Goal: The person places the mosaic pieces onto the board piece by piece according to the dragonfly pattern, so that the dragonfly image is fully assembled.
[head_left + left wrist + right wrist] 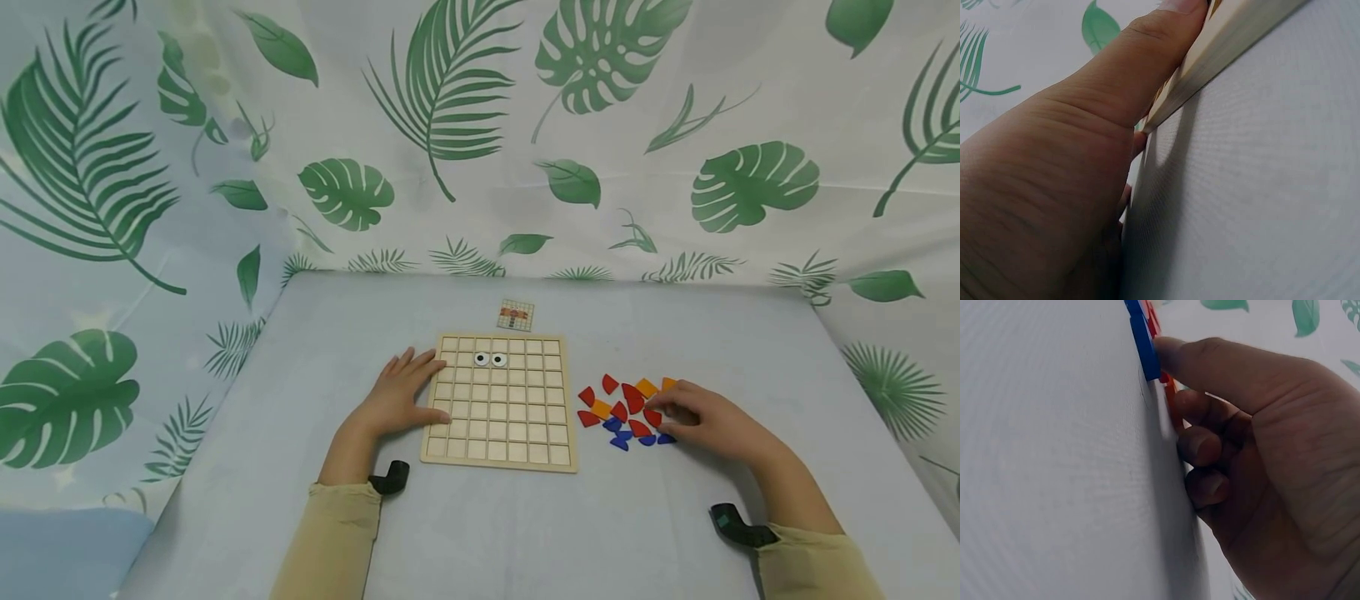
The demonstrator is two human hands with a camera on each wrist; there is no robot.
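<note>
A square wooden grid board [498,462] lies on the table, two round eye pieces [491,360] side by side in its second row. My left hand [397,400] rests at the board's left edge, thumb and fingertips over the frame, fingers loosely extended. To the board's right is a loose group of flat red, orange and blue pieces. My right hand [701,417] is over the right side of this group, fingers curled. Its thumb and index fingertips are right at a red quarter-circle piece [653,417]; I cannot tell whether they pinch it. A blue piece [1144,349] is by the thumb.
A small pattern card [516,315] with a coloured picture on a grid lies behind the board. The table has a pale cloth [480,542]. Leaf-printed curtains [480,225] hang along the back and sides. A black wrist device [738,527] sits at each sleeve.
</note>
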